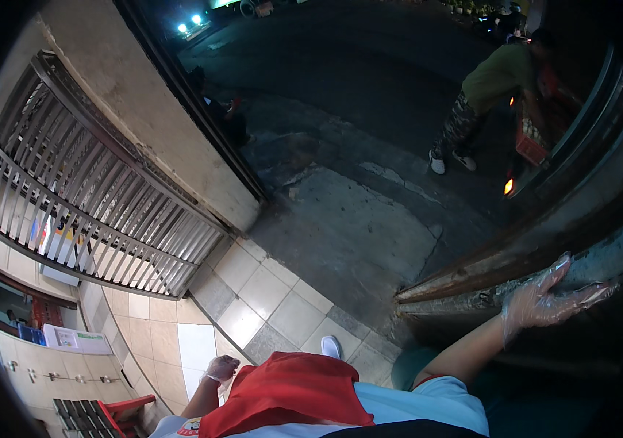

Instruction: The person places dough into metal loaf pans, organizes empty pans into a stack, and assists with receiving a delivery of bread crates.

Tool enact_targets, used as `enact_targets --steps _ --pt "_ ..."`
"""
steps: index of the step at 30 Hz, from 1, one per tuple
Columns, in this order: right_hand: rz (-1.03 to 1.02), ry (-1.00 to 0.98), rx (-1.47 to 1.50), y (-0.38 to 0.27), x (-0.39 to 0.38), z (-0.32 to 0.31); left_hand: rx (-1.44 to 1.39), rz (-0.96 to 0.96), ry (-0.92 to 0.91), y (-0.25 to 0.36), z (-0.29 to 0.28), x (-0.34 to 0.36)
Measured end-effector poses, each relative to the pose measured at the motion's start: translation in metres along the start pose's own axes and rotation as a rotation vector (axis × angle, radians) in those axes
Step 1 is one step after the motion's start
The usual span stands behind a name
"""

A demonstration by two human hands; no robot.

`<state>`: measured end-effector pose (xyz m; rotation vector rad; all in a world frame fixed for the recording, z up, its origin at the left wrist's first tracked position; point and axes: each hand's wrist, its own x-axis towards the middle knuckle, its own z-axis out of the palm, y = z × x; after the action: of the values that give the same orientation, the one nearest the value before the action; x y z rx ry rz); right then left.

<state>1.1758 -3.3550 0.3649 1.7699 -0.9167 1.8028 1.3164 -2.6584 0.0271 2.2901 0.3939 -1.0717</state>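
Note:
My right hand (545,299), in a clear plastic glove, reaches out at the right with thumb and fingers apart. It holds nothing that I can see and is nearest to the worn wall edge (516,271) beside the doorway. My left hand (220,369), also in a clear glove, hangs low beside the red apron (289,390) on my body. Its fingers are loosely curled, with nothing visible in them. Below me one white shoe (331,346) stands on the tiled floor (275,310).
A slatted metal gate (100,175) leans along the left wall. A red chair (125,412) stands at lower left. Outside on the dark street (326,73), a person (490,87) bends over a red crate (530,142) near glowing orange lights. Another figure (227,117) is by the left doorpost.

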Motion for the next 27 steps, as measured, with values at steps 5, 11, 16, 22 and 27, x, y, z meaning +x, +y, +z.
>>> enact_targets --steps 5,11,16,22,27 --pt "-0.074 -0.005 -0.035 0.013 -0.003 0.002 0.089 0.032 0.002 0.008 0.004 0.005" --pt "0.022 0.021 0.085 0.002 -0.004 0.003 0.167 0.046 0.002 0.022 0.006 0.008" --pt "-0.008 0.045 0.061 0.007 0.001 0.002 0.171 0.032 -0.008 0.013 0.006 0.007" --pt "0.039 -0.010 0.051 0.005 -0.005 0.004 0.093 -0.011 -0.002 0.000 0.010 -0.006" --pt "0.047 -0.019 -0.004 0.002 -0.001 0.005 0.101 -0.019 0.000 -0.003 0.012 -0.015"
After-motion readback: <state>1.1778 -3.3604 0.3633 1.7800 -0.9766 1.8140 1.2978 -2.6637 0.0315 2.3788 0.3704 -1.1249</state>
